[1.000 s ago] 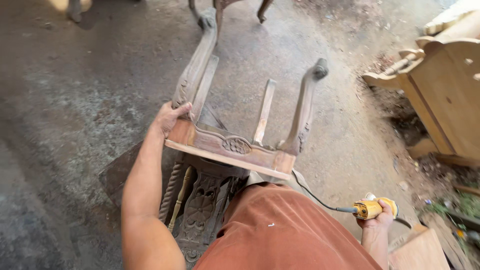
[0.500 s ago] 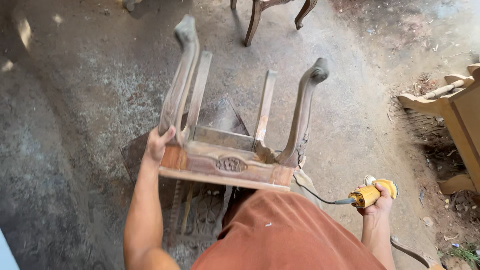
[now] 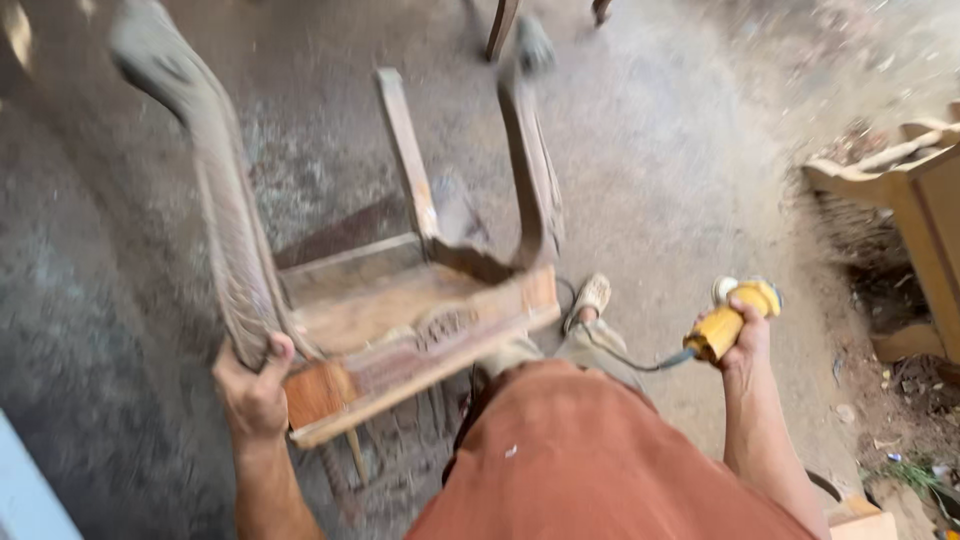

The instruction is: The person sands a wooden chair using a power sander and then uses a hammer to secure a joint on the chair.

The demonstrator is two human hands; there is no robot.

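Swinging up and to the left since the earlier frames, the unfinished wooden chair frame [image 3: 400,310] is now sitting tilted, its front rail sloping down toward the left hand [image 3: 252,388] and its legs pointing away from the person, blurred by motion. That left hand is wrapping around the base of the near-left carved leg [image 3: 215,210], just where it is meeting the frame's corner — thumb lying over the front, fingers closing behind, so the grip is tight and full on the wood. Most of the chair is lying above and to the right of this hand, reaching out over the grey concrete floor [image 3: 90,250], with the carved rail [image 3: 420,345] running from the hand's side toward the person's rust-coloured shirt [image 3: 600,460]. Off to the right, well apart from the chair, the right hand [image 3: 742,335] is closing around the handle of a yellow power tool [image 3: 725,322], whose dark cord [image 3: 625,358] is trailing back toward the body. A sandalled foot [image 3: 588,298] is showing just below the rail's right end, and pale wooden furniture parts [image 3: 900,200] are standing at the right edge — near a litter of debris.
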